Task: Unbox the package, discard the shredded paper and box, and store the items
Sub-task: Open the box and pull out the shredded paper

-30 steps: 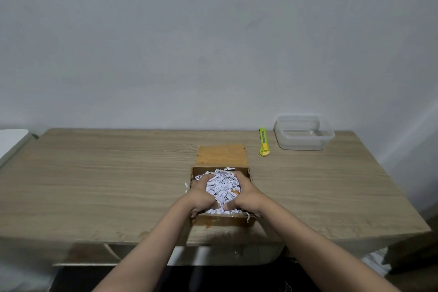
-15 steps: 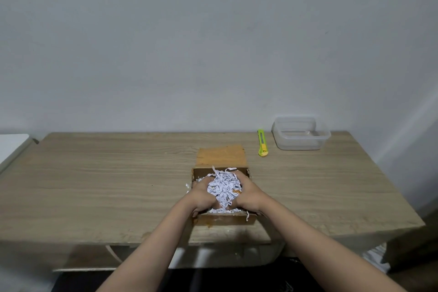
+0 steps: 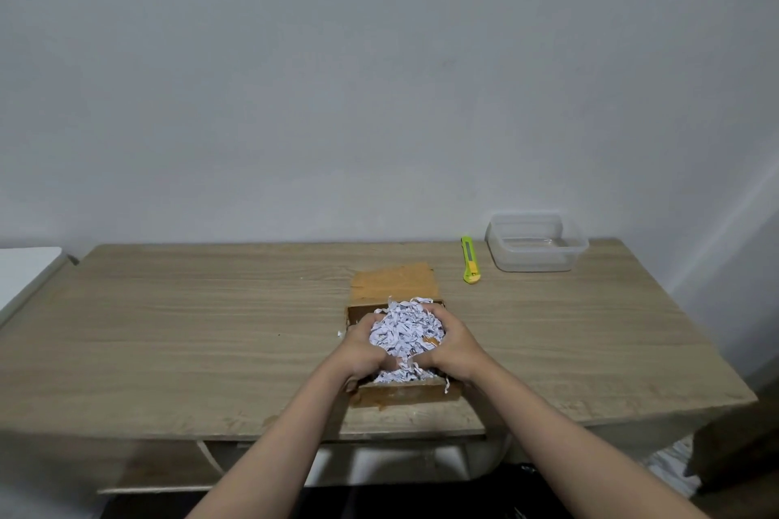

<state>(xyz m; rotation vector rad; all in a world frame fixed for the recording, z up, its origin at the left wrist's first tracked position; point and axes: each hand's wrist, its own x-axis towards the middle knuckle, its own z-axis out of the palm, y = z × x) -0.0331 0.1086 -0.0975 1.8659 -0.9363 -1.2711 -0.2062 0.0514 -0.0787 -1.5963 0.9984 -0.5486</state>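
Pale grey wall fills most of my view above a light wooden table. My left hand and right hand are cupped toward each other, fingers curled around a heaped clump of white shredded paper, gripping it from both sides. That clump sits over the open cardboard box, whose front wall shows just below my wrists, with more shreds visible inside under my palms and one strip hanging over the near right corner. Just beyond my fingertips the box's flap lies folded flat on the tabletop. Farther out, past my right hand, a yellow-green utility knife rests on the table, and just beside it, farther right, stands a clear plastic container near the back edge. I cannot tell what lies beneath the paper.
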